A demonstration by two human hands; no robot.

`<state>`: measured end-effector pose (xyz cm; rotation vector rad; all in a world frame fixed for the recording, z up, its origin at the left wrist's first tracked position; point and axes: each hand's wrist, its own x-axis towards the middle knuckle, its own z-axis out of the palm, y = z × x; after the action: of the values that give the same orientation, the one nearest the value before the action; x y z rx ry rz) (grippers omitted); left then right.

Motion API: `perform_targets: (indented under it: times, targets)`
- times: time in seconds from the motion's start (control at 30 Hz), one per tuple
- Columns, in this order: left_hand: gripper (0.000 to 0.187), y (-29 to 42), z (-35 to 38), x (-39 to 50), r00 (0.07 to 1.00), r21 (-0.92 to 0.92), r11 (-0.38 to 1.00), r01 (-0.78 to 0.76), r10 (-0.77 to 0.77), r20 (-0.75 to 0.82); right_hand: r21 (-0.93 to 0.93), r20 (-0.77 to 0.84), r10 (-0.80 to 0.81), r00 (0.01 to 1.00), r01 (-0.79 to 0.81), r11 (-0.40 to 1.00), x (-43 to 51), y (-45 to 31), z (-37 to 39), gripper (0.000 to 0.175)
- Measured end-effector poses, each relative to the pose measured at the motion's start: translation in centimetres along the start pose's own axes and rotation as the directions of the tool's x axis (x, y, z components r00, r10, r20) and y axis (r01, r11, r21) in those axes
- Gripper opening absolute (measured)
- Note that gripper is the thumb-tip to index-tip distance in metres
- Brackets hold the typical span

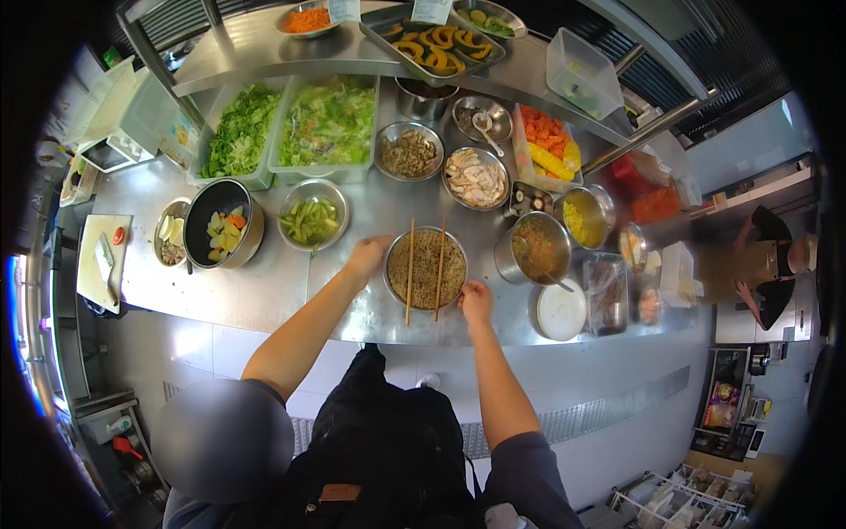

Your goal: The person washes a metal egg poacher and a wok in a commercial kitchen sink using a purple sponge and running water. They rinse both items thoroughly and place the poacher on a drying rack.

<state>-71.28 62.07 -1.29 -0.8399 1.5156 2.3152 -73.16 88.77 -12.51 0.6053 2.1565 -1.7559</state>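
A round metal bowl of cooked brown grain sits on the steel counter before me. Two wooden chopsticks lie across it, roughly parallel, their ends sticking out past the rim. My left hand grips the bowl at its upper left side, the fingertips partly hidden by the rim. At the lower right, my right hand has its fingers on the rim. Left of the bowl stands a metal bowl of sliced green vegetable. To the right is a steel pot of chopped red-and-green mixture with a spoon.
A knife lies on a cutting board at far left. Lettuce tubs, sliced mushrooms and a carrot-and-corn tub line the back, under a steel shelf. A white lid lies right. Another person stands beyond.
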Motion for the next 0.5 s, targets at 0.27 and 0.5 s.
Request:
perform_targets:
  times: [0.27, 0.5]
  targets:
    - [0.025, -10.5, -3.6, -4.0, 0.957, 0.152, 0.986, 0.062, -0.015, -0.289, -0.046, 0.235, 0.336, 0.912, -0.335, 0.941, -8.6, -3.1, -0.6, 0.032]
    - [0.034, -10.9, 2.6, -7.8, 0.977, 0.179, 0.965, 0.194, -0.174, -0.122, -0.073, 0.354, 0.288, 0.890, -0.281, 0.957, -10.8, -3.3, 1.3, 0.036]
